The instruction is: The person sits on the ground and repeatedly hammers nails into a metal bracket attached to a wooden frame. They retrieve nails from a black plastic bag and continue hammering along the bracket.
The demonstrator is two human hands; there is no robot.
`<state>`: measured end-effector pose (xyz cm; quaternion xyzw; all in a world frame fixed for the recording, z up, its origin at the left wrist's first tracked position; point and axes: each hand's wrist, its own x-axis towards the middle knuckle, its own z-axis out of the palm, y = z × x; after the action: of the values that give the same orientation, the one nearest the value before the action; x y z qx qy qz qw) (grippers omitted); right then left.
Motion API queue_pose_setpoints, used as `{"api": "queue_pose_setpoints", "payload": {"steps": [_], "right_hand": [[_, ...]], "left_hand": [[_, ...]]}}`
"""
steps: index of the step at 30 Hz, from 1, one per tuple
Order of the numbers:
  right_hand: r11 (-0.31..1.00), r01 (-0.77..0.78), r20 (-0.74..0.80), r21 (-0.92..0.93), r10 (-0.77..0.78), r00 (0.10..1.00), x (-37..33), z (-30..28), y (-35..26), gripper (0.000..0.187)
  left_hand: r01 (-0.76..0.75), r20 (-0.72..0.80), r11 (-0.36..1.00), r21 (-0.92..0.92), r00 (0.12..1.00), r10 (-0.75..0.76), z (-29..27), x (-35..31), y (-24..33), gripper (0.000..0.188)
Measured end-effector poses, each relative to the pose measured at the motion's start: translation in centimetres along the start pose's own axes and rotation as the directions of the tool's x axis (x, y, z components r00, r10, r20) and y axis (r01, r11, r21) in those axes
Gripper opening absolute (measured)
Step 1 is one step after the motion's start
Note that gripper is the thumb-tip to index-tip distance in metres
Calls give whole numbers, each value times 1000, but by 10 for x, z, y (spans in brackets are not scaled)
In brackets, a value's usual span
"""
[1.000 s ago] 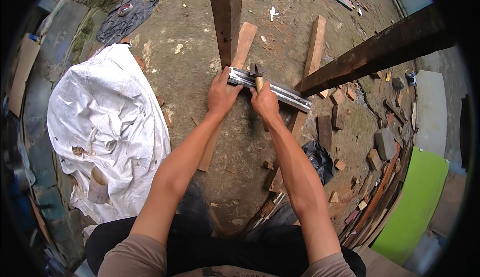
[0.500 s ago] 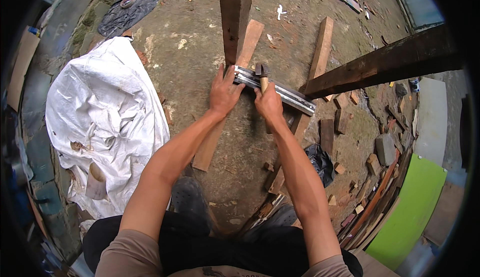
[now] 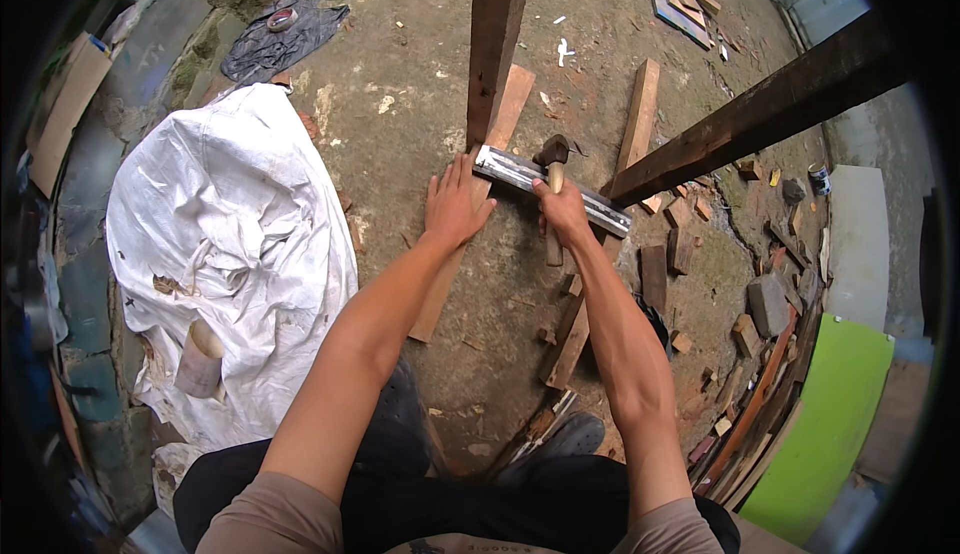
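1. Your right grip [image 3: 566,216] is closed around the wood-handled, dark-metal hammer [image 3: 555,171], held across the long silver metal bar [image 3: 512,171].
2. Your left grip [image 3: 456,210] lies open, empty, at the flat brown plank [image 3: 434,304].
3. Caution: a glancing blow could strike the left grip.

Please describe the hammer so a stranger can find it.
From the dark wooden post at top centre, follow the grey-white bar rightward. Over it, the right hand grips the hammer; unlike the bar, it has a dark head on a pale handle.
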<state>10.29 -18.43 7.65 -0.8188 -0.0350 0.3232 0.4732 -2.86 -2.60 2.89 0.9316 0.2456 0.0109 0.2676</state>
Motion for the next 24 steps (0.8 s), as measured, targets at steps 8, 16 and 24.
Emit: {"api": "queue_pose_setpoints", "payload": {"steps": [8,16,24], "right_hand": [[990,131,74,-61,-126,989,-44,1,-49,30],[932,356,-15,59,-356,934,-73,24,-97,29],[979,91,88,-182,-76,993,-58,24,-90,29]], "left_hand": [[76,83,990,119,993,-86,-14,-23,3,109],[50,-25,988,148,999,-47,-9,-42,-13,108],[46,-23,993,112,999,-44,-4,-34,-14,101]]}}
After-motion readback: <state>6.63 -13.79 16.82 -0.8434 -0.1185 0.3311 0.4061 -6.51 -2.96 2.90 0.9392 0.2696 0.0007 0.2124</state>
